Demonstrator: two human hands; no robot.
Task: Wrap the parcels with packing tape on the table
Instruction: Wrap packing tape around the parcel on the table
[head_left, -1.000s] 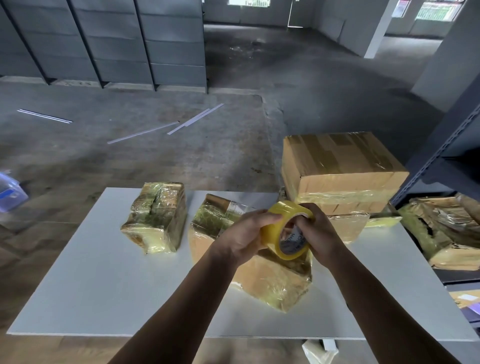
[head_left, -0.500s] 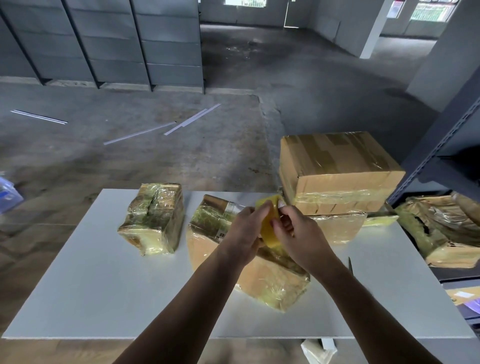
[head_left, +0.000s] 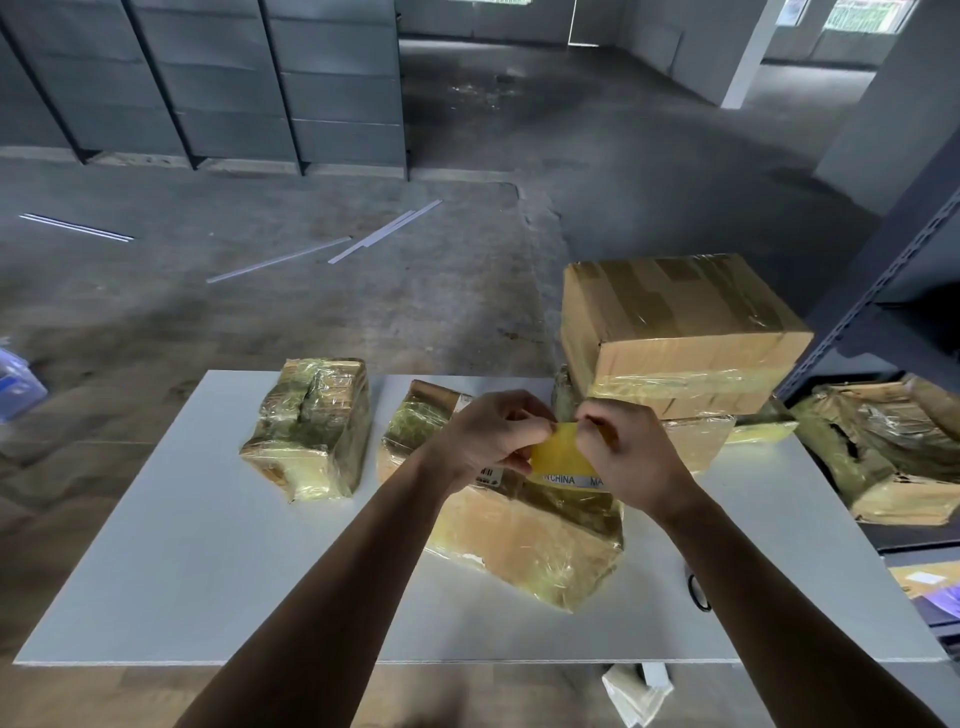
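yellow packing tape roll (head_left: 561, 454) pinched in left hand (head_left: 488, 436) and right hand (head_left: 631, 457), seemingly finding its end; next, onto the brown film-wrapped parcel (head_left: 530, 540).

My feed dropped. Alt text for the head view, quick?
The left hand and right hand grip a yellow tape roll over the middle parcel on a white table. Another wrapped parcel lies to its left; a large cardboard box is stacked at the far right.
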